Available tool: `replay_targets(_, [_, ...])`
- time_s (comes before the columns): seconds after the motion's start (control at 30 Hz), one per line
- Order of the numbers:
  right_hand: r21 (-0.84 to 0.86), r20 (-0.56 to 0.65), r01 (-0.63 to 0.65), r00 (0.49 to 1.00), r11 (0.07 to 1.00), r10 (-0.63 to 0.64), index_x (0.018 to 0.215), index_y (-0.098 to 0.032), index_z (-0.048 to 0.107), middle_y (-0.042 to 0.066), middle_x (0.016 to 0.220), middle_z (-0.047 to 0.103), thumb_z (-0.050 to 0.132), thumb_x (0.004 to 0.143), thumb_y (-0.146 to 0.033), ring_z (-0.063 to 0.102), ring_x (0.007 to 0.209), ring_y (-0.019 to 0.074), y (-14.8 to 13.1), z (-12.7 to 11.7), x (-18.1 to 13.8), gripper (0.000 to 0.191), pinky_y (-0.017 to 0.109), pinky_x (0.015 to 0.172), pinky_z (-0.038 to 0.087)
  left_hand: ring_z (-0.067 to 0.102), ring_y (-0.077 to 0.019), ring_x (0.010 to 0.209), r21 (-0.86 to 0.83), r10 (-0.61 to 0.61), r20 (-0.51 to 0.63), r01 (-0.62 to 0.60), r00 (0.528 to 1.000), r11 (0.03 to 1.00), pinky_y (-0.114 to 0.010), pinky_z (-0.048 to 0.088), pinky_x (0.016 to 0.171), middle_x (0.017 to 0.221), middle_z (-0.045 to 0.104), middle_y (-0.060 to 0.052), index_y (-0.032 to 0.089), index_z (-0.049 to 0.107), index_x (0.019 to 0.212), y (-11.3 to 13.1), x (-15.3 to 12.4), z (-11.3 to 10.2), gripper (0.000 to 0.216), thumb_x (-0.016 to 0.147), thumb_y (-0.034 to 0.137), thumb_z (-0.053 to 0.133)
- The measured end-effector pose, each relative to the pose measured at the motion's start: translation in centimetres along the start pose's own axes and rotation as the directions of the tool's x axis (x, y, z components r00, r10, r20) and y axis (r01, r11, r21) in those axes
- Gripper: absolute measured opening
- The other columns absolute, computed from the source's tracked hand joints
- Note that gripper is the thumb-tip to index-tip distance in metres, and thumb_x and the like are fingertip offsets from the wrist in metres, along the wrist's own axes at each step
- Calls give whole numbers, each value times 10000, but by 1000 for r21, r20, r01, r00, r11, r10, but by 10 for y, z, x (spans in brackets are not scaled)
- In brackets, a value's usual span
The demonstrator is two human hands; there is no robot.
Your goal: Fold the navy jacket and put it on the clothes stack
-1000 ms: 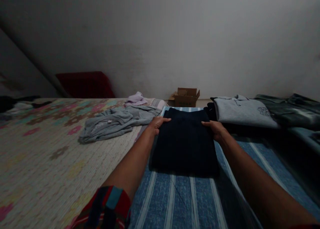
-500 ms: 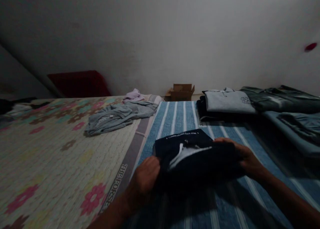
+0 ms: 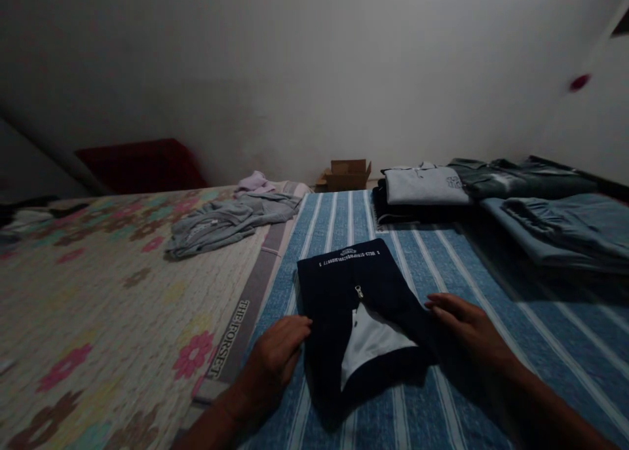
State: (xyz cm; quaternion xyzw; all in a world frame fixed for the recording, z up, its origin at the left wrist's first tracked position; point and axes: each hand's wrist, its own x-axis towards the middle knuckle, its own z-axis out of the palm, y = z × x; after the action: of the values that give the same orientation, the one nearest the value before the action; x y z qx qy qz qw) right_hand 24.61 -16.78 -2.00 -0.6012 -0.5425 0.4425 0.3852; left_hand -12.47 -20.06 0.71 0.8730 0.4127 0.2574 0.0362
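Note:
A folded navy zip-up jacket (image 3: 334,325) lies flat on the blue striped sheet, its collar end towards me. White lining shows in the neck opening, a metal zip pull sits above it, and pale lettering runs along the far edge. My left hand (image 3: 278,355) is at the jacket's left edge, fingers stretched forward with the tips at the cloth. At the right edge rests my right hand (image 3: 464,322), fingers extended and slightly apart, fingertips beside or touching the fabric. Neither hand grips the jacket.
A crumpled grey garment (image 3: 221,224) and a lilac cloth (image 3: 255,183) lie on the flowered cover (image 3: 118,293) at left. Folded clothes sit at right: a grey top (image 3: 425,186), a dark green garment (image 3: 515,178) and blue denim (image 3: 565,224). A cardboard box (image 3: 346,175) stands by the wall.
The jacket, held raised and tilted between both hands before, now lies flat on the striped sheet. Both hands have let go and their fingers have opened. The view has shifted slightly right.

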Motion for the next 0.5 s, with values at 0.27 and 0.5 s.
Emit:
replay_targets(0.27, [199,79,-301,953,933,291,1106,-137,529,50,808,654,640,679,-438,615,709,202,-11,12,-5,534,287,534,480,556,-217,1088,99,-472,31,467,881,879,-337,400,981,1109,632,-106,183,613,1012,-50,85,-6,311,770,258,433])
replay_targets(0.5, [320,171,-445,895,836,411,912,-176,615,-7,654,601,681,705,-410,519,514,110,-9,19,-14,319,223,454,428,588,-262,1023,75,-541,340,551,769,831,-294,435,871,1042,677,-81,170,677,954,-84,167,14,373,690,419,591])
